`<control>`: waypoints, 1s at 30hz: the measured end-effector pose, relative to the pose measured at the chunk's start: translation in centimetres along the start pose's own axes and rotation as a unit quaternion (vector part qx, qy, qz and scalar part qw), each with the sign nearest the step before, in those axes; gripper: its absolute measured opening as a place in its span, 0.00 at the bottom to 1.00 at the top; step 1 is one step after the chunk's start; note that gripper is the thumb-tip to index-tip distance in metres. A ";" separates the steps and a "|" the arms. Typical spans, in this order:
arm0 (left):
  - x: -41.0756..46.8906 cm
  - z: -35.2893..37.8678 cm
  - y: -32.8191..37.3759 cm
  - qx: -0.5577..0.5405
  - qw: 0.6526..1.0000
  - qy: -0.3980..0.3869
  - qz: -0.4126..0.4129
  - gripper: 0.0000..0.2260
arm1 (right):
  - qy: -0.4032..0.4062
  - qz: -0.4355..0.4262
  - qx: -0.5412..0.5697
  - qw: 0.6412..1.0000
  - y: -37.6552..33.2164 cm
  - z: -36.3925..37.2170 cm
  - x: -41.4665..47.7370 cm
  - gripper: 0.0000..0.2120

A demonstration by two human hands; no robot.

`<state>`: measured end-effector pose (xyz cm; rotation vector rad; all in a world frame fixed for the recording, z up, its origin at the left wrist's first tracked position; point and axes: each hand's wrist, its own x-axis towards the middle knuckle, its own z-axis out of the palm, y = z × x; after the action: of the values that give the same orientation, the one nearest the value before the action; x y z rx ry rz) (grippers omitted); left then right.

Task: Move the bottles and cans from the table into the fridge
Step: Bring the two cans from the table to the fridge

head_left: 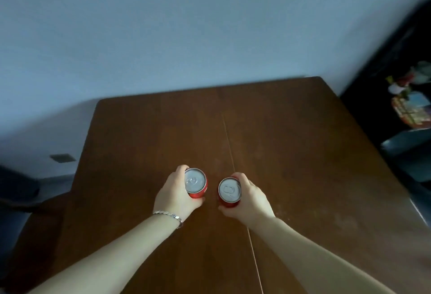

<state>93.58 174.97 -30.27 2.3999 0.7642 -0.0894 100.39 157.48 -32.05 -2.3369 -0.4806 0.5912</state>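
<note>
Two red cans with silver tops stand upright over the brown wooden table [291, 144], close to each other near its middle. My left hand [173, 194] grips the left can [195, 183] from its left side, fingers curled round it. My right hand [250, 197] grips the right can [229, 191] from its right side. A silver bracelet sits on my left wrist. I cannot tell whether the cans rest on the table or are lifted. The fridge is not in view.
A pale wall rises behind the table. At the far right stands a dark piece of furniture [382, 88] with colourful small items [410, 104] on it. A dark chair [18, 191] shows at the left edge. A seam runs down the tabletop.
</note>
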 end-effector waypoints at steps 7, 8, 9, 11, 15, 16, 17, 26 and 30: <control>-5.7 5.4 15.2 0.046 0.975 -0.086 0.198 0.35 | 0.176 0.096 0.032 0.979 8.7 -11.4 -11.3 0.34; -7.5 6.8 18.1 0.050 0.967 -0.097 0.230 0.35 | 0.201 0.109 0.025 0.973 10.6 -13.5 -13.9 0.34; -9.0 7.9 20.4 0.053 0.960 -0.107 0.252 0.35 | 0.221 0.117 0.016 0.968 12.1 -15.0 -16.0 0.35; -12.9 10.7 25.3 0.052 0.941 -0.128 0.308 0.34 | 0.264 0.141 0.006 0.954 15.5 -18.3 -21.2 0.37; -22.1 16.5 33.8 0.038 0.903 -0.182 0.386 0.32 | 0.324 0.193 0.001 0.926 21.9 -24.0 -32.5 0.36; -25.0 18.1 35.9 0.030 0.891 -0.199 0.407 0.31 | 0.336 0.207 0.003 0.919 23.7 -25.2 -35.9 0.35; -28.1 19.9 37.9 0.029 0.877 -0.217 0.429 0.30 | 0.351 0.221 0.004 0.910 25.6 -26.2 -39.6 0.35; -51.4 33.6 51.8 0.038 0.751 -0.342 0.563 0.26 | 0.465 0.391 0.011 0.795 36.8 -31.0 -66.0 0.31; -62.4 39.8 57.5 0.055 0.662 -0.410 0.625 0.25 | 0.516 0.473 0.026 0.714 41.3 -31.7 -77.2 0.32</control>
<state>77.58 83.55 -16.91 2.0888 -1.3409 -0.5832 60.46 74.67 -17.16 -2.2708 1.2818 -0.3742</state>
